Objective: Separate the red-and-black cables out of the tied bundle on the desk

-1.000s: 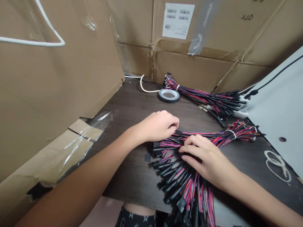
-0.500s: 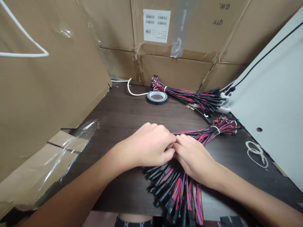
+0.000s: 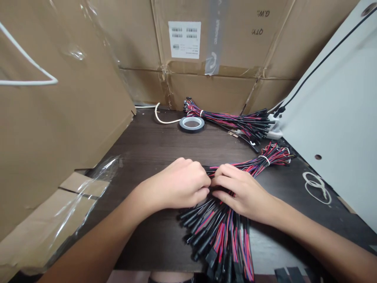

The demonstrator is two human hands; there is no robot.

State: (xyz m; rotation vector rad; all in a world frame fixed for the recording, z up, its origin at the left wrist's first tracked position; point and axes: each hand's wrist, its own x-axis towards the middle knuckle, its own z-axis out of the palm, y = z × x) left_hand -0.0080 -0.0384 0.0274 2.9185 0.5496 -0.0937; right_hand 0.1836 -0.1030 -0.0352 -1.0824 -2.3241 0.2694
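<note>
A cardboard box (image 3: 218, 92) backs the far edge of the dark bench (image 3: 147, 137), where we see a fanned wire bundle (image 3: 222, 232) running from near the right edge to the near edge, black connectors splayed. A second wire bundle (image 3: 232, 120) lies along the far edge. Over the fan, the right hand (image 3: 240, 192) bends its slightly parted fingers beside the left hand (image 3: 182, 184), whose fingers curl inward; we cannot tell what they hold. A tape roll (image 3: 191, 130) lies near the far edge; a white tie (image 3: 264, 159) cinches the fanned bundle.
</note>
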